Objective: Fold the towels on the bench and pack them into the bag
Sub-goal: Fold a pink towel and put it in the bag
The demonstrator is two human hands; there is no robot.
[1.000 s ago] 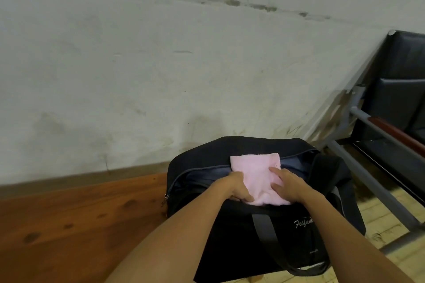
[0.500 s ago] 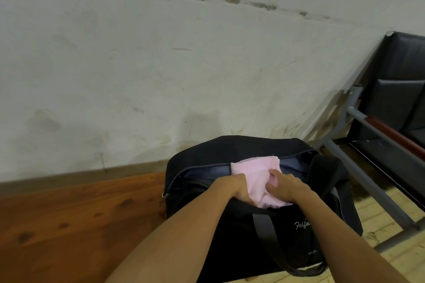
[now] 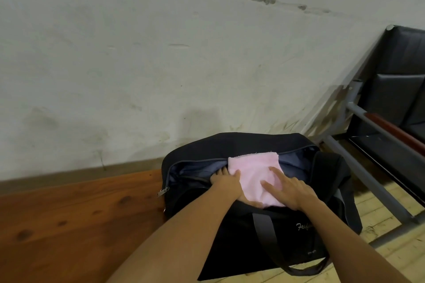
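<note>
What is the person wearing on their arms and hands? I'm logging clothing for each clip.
Nothing that shows: the left hand and right hand are bare, with no gloves, rings or wristbands visible. Both forearms are uncovered right to the bottom edge of the picture, so any sleeves end higher up, out of view. No marks or jewellery can be made out.

One pink towel (image 3: 253, 174), one black bag (image 3: 230, 147), two hands, perhaps two dark seats (image 3: 400, 99)
</note>
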